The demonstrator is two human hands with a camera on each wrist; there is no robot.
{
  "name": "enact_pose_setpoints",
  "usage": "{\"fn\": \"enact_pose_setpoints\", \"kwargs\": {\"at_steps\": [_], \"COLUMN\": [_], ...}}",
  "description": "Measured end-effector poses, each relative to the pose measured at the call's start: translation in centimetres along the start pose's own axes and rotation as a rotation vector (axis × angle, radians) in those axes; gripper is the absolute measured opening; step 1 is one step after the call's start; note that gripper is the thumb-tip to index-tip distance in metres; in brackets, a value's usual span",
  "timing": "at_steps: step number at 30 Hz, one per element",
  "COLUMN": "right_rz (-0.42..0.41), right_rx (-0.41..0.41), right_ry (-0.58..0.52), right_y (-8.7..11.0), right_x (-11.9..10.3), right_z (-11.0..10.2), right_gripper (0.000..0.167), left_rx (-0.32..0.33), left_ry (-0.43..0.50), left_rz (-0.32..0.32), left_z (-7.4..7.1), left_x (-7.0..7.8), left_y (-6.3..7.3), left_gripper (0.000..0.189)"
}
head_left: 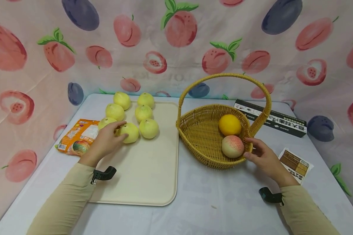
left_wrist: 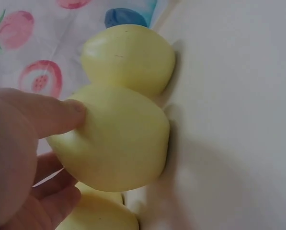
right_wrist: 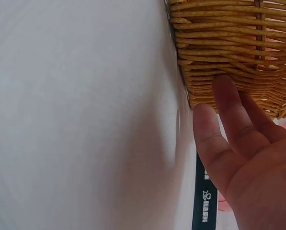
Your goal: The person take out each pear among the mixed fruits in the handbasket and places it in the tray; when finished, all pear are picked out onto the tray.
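My left hand [head_left: 107, 140] grips a pale yellow-green round fruit [head_left: 129, 133], thumb on one side and fingers on the other, at the near end of a row of similar fruits. In the left wrist view the thumb presses the held fruit [left_wrist: 114, 143] while another fruit [left_wrist: 128, 57] sits right behind it. A wicker basket [head_left: 198, 153] with a tall hoop handle holds an orange [head_left: 229, 125] and a peach [head_left: 233, 146]. My right hand [head_left: 266, 160] holds the basket's right end, thumb at the rim; in the right wrist view, fingertips touch the woven wall [right_wrist: 219, 48].
Several like fruits, among them a front one [head_left: 148, 128], stand on a cream tray [head_left: 147, 176]. An orange snack packet [head_left: 76, 137] lies left of it. Behind the basket is a long black box [head_left: 282, 122]; a brown-and-white packet [head_left: 295, 164] lies beyond the right hand.
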State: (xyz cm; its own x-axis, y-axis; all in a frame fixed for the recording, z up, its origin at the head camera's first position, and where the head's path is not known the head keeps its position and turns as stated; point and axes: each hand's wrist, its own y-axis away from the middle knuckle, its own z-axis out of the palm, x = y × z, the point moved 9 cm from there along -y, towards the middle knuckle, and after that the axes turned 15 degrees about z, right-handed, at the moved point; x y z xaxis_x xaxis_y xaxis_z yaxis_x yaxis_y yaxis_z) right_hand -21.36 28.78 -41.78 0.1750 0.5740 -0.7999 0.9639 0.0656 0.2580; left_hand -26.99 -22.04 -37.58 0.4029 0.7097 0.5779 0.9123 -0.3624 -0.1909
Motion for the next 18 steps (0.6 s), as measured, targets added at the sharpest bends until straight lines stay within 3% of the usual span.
{"fn": "enact_pose_setpoints", "kwargs": {"at_steps": [9, 18], "right_rz": [-0.002, -0.018], "right_rx": [0.0, -0.001], "right_ry": [-0.008, -0.015], "right_y": [0.1, 0.1], "right_x": [-0.1, -0.3], "right_z": [0.0, 0.0], "right_gripper": [0.058, 0.058], "left_rx": [0.023, 0.007], "left_ry": [-0.069, -0.063], "left_rz": [0.023, -0.007], "left_z": [0.0, -0.3], "left_x": [0.2, -0.2], "left_y": [-0.9, -1.6], "left_gripper": [0.05, 0.048]}}
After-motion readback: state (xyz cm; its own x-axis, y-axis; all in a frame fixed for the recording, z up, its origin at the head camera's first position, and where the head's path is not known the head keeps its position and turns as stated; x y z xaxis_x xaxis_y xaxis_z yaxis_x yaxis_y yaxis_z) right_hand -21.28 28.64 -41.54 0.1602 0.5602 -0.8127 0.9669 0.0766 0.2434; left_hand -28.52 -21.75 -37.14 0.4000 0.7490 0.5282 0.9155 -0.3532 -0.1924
